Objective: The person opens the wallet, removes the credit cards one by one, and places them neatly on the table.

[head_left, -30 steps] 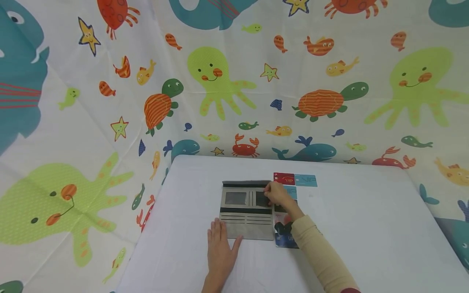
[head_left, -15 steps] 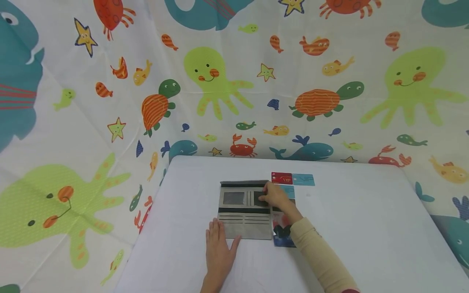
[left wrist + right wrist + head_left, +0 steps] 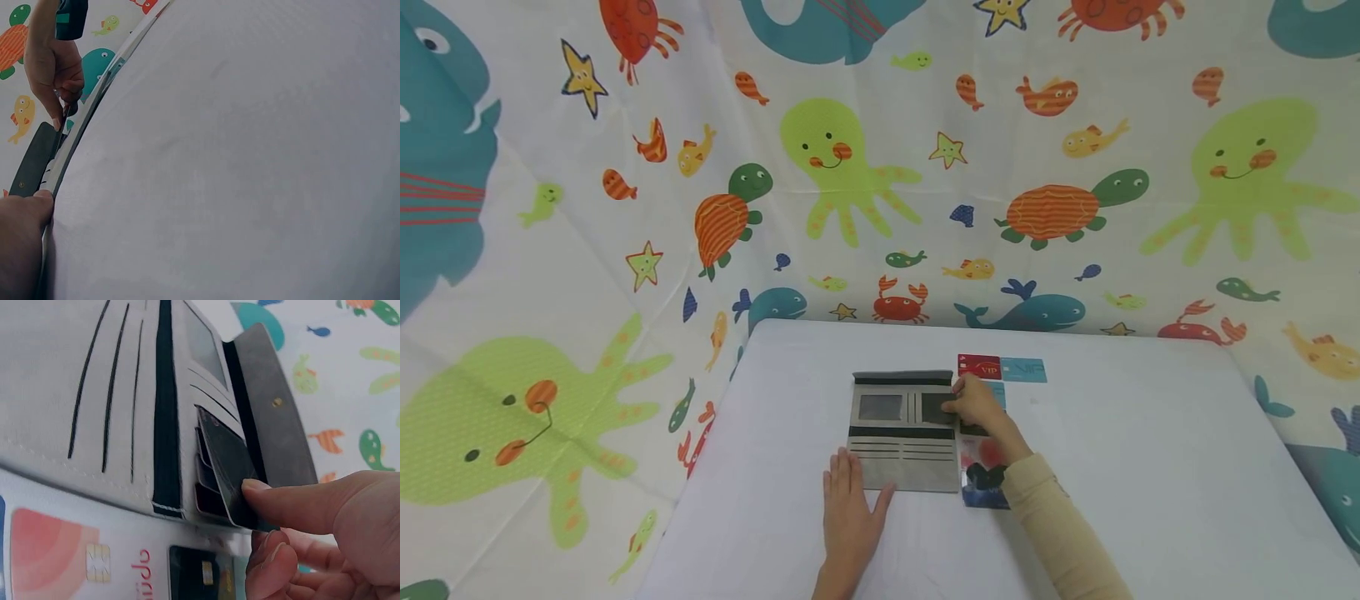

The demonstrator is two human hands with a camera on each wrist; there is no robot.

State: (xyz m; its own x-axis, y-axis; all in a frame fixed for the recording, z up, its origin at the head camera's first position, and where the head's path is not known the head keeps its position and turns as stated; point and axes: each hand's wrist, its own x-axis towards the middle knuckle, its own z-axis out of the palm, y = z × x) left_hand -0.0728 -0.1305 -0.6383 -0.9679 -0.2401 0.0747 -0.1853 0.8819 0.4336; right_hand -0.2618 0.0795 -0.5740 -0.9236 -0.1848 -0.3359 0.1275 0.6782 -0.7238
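Note:
An open grey wallet [image 3: 910, 479] lies on the white table, its dark flap [image 3: 275, 400] raised at the far side. My right hand [image 3: 981, 407] pinches a dark card [image 3: 228, 459] between thumb and fingers at the wallet's right edge. The card leans over the short stacked slots [image 3: 209, 500], tilted away from the wallet's surface in the right wrist view. My left hand [image 3: 853, 517] lies flat with fingers stretched, its fingertips at the wallet's lower left edge. In the left wrist view, the left thumb [image 3: 40, 203] rests along that near edge.
Several cards lie right of the wallet: a red one [image 3: 979, 366], a blue one [image 3: 1024, 370], and a pink and dark blue one [image 3: 981, 487] partly under the right forearm. A cloth printed with sea animals [image 3: 865, 192] hangs behind the white table [image 3: 1150, 467].
The right hand's fingers moved left over the dark card, then back right to its outer edge, so more of the card shows. The left hand stays in place.

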